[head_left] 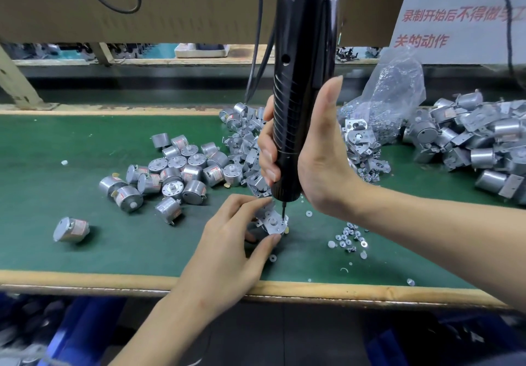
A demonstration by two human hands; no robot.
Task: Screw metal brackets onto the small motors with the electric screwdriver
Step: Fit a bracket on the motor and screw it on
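Note:
My right hand [318, 161] grips the black electric screwdriver [304, 61], held upright, its bit tip touching a metal bracket [274, 223] that lies on top of a small motor. My left hand [236, 240] pinches that motor and bracket between thumb and fingers on the green mat; the motor body is mostly hidden under the bracket and my fingers. Loose screws [348, 236] lie just right of the bracket. A pile of bare motors [176, 172] sits to the left, and loose brackets [244, 149] lie behind the screwdriver.
A clear plastic bag of small parts [390, 104] stands at the back right. A heap of motors with brackets attached [478, 143] fills the far right. One motor [71, 229] lies alone at the left. The wooden table edge [113, 277] runs along the front. Cables [257, 38] hang behind the screwdriver.

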